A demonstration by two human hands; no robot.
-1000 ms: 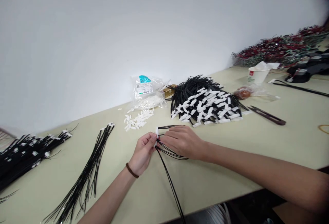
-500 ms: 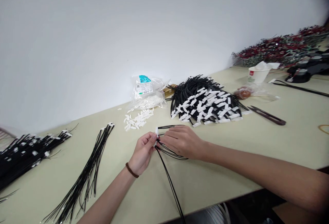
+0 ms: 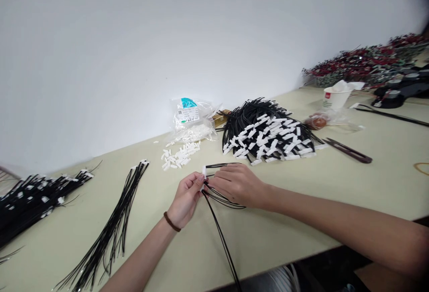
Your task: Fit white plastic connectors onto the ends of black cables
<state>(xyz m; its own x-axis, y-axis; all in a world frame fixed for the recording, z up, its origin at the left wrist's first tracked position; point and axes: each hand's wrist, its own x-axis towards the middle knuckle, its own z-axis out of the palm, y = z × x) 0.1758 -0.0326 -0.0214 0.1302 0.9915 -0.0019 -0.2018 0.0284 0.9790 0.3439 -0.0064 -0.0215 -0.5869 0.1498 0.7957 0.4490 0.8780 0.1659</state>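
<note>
My left hand, with a dark band on its wrist, pinches a small white connector at the end of thin black wires. The wires loop on the table and trail off its near edge. My right hand lies just right of the connector, fingers curled and pinching the same wires next to it. Both hands rest low over the pale green table, near its middle.
Loose white connectors and a clear bag of them lie behind the hands. A heap of wired connectors sits right of the bag. Bare black wires and another bundle lie left. Black tweezers and a paper cup are right.
</note>
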